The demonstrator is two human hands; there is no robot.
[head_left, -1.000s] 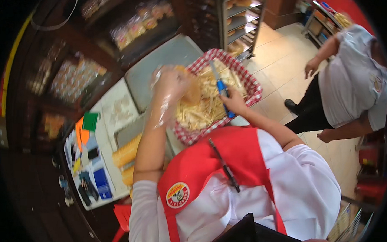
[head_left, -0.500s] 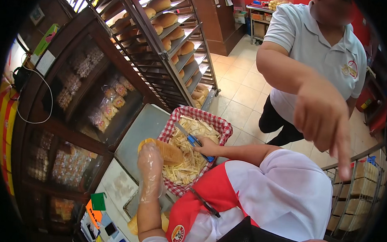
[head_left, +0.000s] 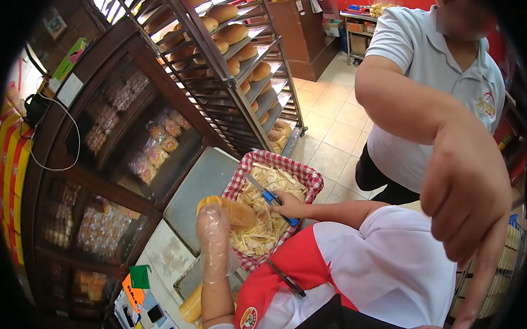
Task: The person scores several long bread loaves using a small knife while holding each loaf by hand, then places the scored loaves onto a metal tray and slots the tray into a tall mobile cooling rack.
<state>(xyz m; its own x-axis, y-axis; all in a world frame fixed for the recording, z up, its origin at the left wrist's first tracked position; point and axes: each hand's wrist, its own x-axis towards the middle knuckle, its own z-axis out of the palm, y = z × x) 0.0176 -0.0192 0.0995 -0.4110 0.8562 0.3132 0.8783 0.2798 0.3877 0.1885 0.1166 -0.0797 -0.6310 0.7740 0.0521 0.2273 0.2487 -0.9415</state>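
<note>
My left hand (head_left: 214, 223), in a clear plastic glove, grips a sliced bread loaf (head_left: 239, 215) by its crust end. The loaf is held over the left part of a basket lined with red-and-white checked cloth (head_left: 316, 182). Pale bread-crust strips (head_left: 272, 237) fill that basket. Bare, my right hand (head_left: 289, 206) is closed round a blue-handled knife (head_left: 270, 198) above the strips. Its blade points away to the upper left, apart from the loaf. Below my left wrist, another yellowish loaf (head_left: 193, 304) is partly hidden by my forearm.
Left of the basket is a grey metal tray (head_left: 196, 182) on a white counter (head_left: 163, 251). A dark display cabinet (head_left: 157, 210) borders it. Beyond stands a bread rack (head_left: 237, 85). At the right, a co-worker's hand (head_left: 466, 177) reaches close in. Papers and a phone (head_left: 155, 313) lie lower left.
The co-worker's hand has swung down and to the right, nearer to me. My view has shifted slightly; my hands still hold the loaf and the knife in nearly the same places.
</note>
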